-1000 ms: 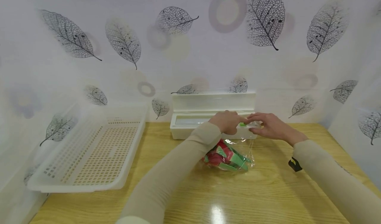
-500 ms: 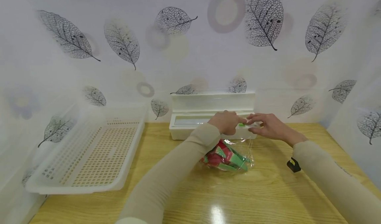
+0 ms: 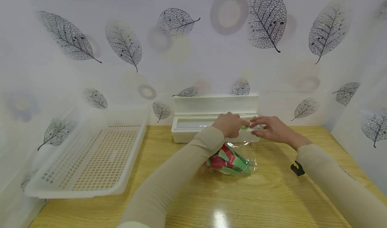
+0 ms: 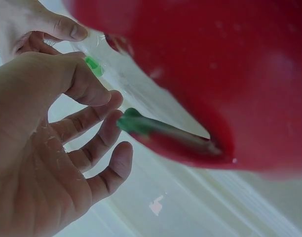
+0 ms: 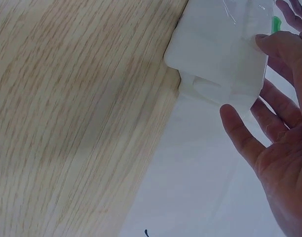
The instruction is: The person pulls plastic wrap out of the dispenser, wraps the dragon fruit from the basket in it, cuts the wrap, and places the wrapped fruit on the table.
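On the table a white cling film dispenser (image 3: 185, 135) stands with its lid raised. My left hand (image 3: 230, 124) reaches over its front edge, index finger extended to the green slide cutter (image 4: 94, 66) and the other fingers loosely bent. At the dispenser's right end my right hand (image 3: 276, 129) grips the edge, thumb on the front face and fingers over the top. Clear cling film (image 3: 248, 149) hangs down from the dispenser over a red dragon fruit (image 3: 226, 159) with green-tipped scales. The fruit looms close in the left wrist view, partly behind my left forearm in the head view.
A white perforated plastic basket (image 3: 121, 184) stands on the left of the wooden table (image 3: 193, 201). Beside my right forearm lies a small black and yellow object (image 3: 297, 168). A leaf-patterned curtain (image 3: 193, 60) rises directly behind the dispenser.
The green cutter and my left index finger have shifted very slightly to the left. The view has drifted a little; the right hand still holds the dispenser's end.
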Motion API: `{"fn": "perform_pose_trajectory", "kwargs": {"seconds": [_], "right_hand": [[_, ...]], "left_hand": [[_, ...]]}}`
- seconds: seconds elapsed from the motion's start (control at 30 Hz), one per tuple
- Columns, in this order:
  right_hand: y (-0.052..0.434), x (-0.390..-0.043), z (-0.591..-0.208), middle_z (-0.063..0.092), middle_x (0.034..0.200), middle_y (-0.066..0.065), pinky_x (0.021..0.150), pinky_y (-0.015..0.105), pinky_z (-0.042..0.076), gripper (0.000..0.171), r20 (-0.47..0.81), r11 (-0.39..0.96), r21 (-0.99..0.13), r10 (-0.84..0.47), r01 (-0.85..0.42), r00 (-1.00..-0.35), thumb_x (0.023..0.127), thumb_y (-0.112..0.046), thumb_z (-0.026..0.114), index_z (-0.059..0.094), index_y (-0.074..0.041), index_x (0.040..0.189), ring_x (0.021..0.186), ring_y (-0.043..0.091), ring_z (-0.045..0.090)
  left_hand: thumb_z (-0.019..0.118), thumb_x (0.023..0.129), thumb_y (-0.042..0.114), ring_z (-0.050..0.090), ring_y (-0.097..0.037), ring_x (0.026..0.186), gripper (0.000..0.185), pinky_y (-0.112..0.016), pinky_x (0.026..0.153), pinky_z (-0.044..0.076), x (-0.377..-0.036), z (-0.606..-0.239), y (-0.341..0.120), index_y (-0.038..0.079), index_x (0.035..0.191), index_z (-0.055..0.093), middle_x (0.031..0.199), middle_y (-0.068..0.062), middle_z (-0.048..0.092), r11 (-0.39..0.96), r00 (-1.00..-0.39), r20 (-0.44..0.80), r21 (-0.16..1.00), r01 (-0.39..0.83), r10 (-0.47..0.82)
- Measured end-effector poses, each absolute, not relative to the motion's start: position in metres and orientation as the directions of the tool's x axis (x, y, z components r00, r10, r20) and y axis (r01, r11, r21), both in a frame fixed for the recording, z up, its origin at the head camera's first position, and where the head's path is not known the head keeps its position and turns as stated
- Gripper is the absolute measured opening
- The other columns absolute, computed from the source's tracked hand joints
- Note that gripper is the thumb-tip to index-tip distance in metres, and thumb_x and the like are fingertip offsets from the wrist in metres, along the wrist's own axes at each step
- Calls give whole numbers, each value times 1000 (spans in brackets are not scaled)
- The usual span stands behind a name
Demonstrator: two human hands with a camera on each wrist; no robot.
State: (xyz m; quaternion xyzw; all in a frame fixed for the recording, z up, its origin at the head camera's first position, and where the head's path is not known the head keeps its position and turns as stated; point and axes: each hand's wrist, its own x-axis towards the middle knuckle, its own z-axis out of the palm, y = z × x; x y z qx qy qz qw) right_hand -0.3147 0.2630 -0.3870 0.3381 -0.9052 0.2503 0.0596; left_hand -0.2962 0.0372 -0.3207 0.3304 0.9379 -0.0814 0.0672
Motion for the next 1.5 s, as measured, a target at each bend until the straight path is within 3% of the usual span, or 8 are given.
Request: {"fn": "perform_pose_trajectory", "kwargs": {"seconds": [0.27,0.6,0.77,0.97,1.23,1.37,1.5], "right_hand": [[263,-314,-386,65,133,27,82,50,62,20,261,648,-418,-586,-636,-768,92,-11,75,76,-7,111,123,50,61],[261,-313,-387,64,136,25,85,53,61,18,255,656,-441,-562,-612,-787,93,-13,74,75,-7,110,129,51,55],[263,-312,-388,62,140,23,87,53,60,21,229,665,-474,-539,-577,-810,93,-16,74,75,-8,113,135,51,50],[268,-310,-388,67,132,21,85,48,62,29,296,666,-479,-490,-571,-820,91,-14,77,73,-7,119,123,44,62],[259,-313,-389,76,114,11,78,50,61,22,411,616,-398,-542,-680,-733,89,-7,78,77,-10,111,98,31,73],[255,-316,-391,79,105,7,72,45,60,20,420,599,-304,-614,-741,-668,87,-5,78,79,-10,106,88,24,74],[256,-317,-389,79,100,3,73,42,60,17,428,591,-238,-648,-770,-630,85,-3,79,80,-11,100,87,23,75]], "left_hand": [[61,96,9,65,-19,101,61,-22,62,53,-298,-322,34,37,150,50,142,0,61,766,-766,-187,-89,637,616],[57,98,9,62,-25,117,59,-26,66,54,-304,-323,28,37,150,50,148,-1,57,778,-763,-235,-41,627,602],[55,102,14,60,-25,123,51,-33,84,58,-308,-322,26,34,149,52,145,-1,57,752,-733,-252,-26,658,633],[53,103,7,60,-19,129,44,-31,106,51,-314,-321,26,21,145,59,143,-3,61,675,-648,-241,38,737,722],[53,104,7,58,-17,133,39,-31,112,47,-325,-317,26,17,141,62,142,-1,64,624,-595,-273,26,781,756],[53,105,10,57,-15,133,42,-34,109,49,-331,-316,27,23,144,59,142,0,63,626,-583,-316,46,778,748],[53,105,11,60,-16,125,38,-32,104,51,-339,-318,31,20,140,63,135,-1,66,565,-528,-296,55,823,796]]}}
